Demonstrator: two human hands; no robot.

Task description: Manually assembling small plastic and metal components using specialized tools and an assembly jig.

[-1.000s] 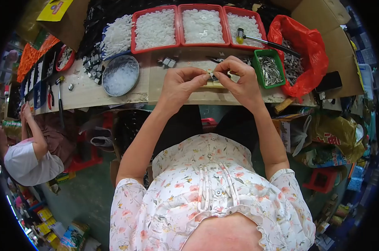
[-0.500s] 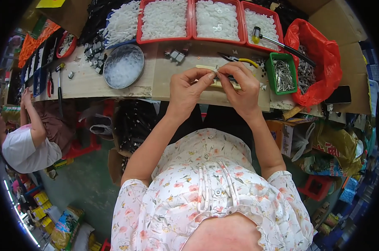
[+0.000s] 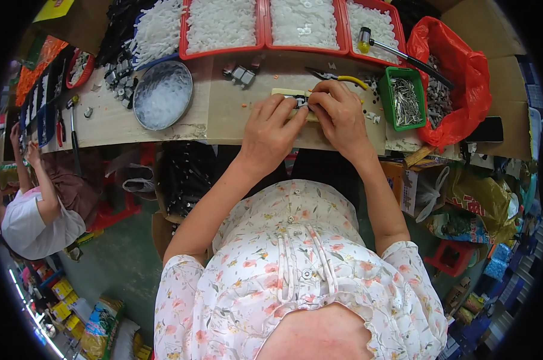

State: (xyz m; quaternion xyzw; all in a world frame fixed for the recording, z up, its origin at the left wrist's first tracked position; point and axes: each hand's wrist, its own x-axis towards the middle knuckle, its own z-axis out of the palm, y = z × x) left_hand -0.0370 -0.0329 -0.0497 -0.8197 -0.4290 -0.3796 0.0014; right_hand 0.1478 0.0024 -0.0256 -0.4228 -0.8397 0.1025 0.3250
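Observation:
A pale yellow block (image 3: 281,92) lies on the bench, with a small black-and-metal part (image 3: 297,99) seated in it. My left hand (image 3: 270,133) is bent over the near side of the block, its fingertips closed on the left end of that part. On the right end, my right hand (image 3: 342,119) has thumb and fingers pinched together. Whatever sits in that pinch is hidden by the fingers. Small white and dark bits (image 3: 372,117) are scattered beside my right hand.
Red trays (image 3: 222,29) of white plastic pieces line the back. A round metal dish (image 3: 162,96) stands left, pliers (image 3: 337,77) and a green basket (image 3: 405,99) of metal pins right. A hammer (image 3: 403,57) rests across a tray and a red bag (image 3: 457,78). A co-worker (image 3: 40,210) sits left.
My fingertips, earlier pinched together above the block, have come down onto the part in it. My left hand has turned palm down. The co-worker's hands have shifted, and the whole view has moved slightly.

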